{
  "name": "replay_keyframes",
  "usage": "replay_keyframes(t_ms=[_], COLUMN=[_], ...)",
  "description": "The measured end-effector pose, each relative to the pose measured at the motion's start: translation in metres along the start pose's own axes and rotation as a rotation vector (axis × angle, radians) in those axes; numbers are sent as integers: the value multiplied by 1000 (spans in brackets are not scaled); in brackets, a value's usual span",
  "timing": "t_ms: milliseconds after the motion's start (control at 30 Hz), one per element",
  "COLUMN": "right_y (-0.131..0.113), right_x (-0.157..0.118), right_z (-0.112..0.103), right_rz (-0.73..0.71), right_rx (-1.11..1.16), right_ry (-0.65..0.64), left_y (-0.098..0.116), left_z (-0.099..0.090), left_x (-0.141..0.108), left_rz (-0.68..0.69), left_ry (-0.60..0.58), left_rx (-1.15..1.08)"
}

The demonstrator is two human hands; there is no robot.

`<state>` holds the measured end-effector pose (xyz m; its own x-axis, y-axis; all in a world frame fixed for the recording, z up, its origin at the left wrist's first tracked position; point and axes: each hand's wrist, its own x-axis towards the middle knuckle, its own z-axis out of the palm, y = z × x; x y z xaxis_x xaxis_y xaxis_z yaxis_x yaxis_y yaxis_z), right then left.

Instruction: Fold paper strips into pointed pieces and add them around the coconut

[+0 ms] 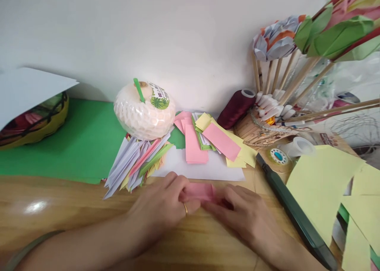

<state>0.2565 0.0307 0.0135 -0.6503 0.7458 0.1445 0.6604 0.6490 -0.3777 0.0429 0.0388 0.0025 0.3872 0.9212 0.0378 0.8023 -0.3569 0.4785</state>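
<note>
A small pink paper strip (pixel 198 189) is stretched between my two hands, low over the wooden table. My left hand (pixel 169 197), with a gold ring on one finger, pinches its left end. The right end is gripped between thumb and fingers of my right hand (pixel 242 207). Part of the strip is hidden behind the fingers. Just beyond lie pink slips (pixel 196 144), a loose pink slip (pixel 222 139) and yellow slips (pixel 245 152), on and around a white sheet (pixel 219 170). To the left, folded paper pieces (pixel 126 160) in white, pink, green and yellow form a pile.
A wrapped coconut (pixel 144 116) stands on green sheets (pixel 89 136) by the wall. At right are a maroon thread cone (pixel 237 108), a basket (pixel 252 128) of sticks, paper flowers (pixel 276 41), a dark long-handled cutter (pixel 293 211) and yellow paper (pixel 319 184). A bowl (pixel 44 126) sits at left.
</note>
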Motion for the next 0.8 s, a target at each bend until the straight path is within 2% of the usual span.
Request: replay_keyframes(t_ms=[100,200,267,467,633,800], right_y=[1,5,9,17,13,3], right_x=[0,-1,-1,-3,-4,-4], right_z=[-1,-7,-13,-28,-34,-40], right_rz=[-138,-232,-245,-198,-137,-144], right_rx=[-114,-166,-151,-85,-35,46], right_ry=[-9,-18,-50,-152,-220,-232], left_y=[-6,-13,-17,-19,-17,-21], left_z=[6,5,-1,-21,-36,-42], left_x=[-7,-13,-16,-17,-9,-6], left_rz=[301,550,626,674,716,711], left_ry=[153,139,98,-70,-64,-94], left_rx=[164,272,332,420,396,397])
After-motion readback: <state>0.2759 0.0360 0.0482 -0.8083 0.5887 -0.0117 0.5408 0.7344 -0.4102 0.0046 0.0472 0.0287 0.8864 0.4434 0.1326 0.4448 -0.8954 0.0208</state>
